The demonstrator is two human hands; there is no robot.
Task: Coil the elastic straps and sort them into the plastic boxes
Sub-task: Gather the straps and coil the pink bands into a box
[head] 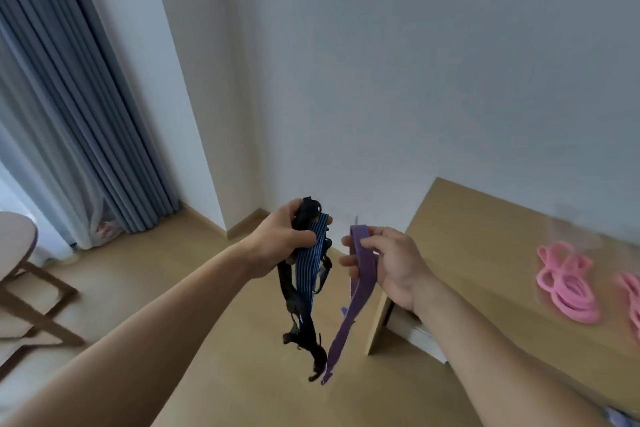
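My left hand (pixel 282 239) grips a bunch of dangling straps held out over the floor: a blue striped strap (pixel 308 270) and a black strap (pixel 294 305) with buckles hanging below it. My right hand (pixel 388 262) pinches the top of a purple strap (pixel 360 274), which hangs down to about knee height. Both hands are raised close together, left of the wooden table (pixel 485 236). On the table at the right lie pink elastic bands (pixel 568 284), seemingly inside a clear plastic box whose walls are barely visible.
A wooden stool or small round table (pixel 20 253) stands at the far left. Grey-blue curtains (pixel 69 114) hang in the left corner beside a white wall column. The wooden floor lies below my hands.
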